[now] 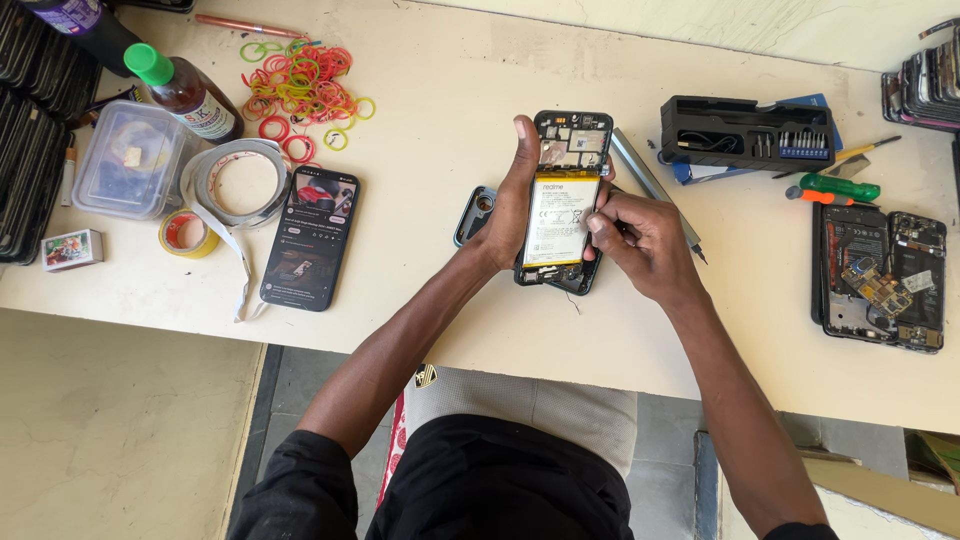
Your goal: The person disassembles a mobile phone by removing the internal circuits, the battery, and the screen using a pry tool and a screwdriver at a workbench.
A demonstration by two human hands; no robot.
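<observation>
The left hand (512,205) grips the open phone (562,200) by its left edge, above the middle of the table (430,130). The right hand (640,240) pinches at the battery (560,218). A working phone (311,237) lies far left.

A black smartphone with its back cover removed (563,200) is held just above the pale worktop, near the table's middle, its long axis running almost straight away from the person and tilted slightly to the right. Its open back faces up. A white rectangular battery with a yellow band along its top edge and another at its lower end (560,217) fills the middle of the frame. Above the battery, the exposed circuit board with small metal shields (573,140) occupies the far end. The near end shows dark plastic framing, partly hidden.
</observation>
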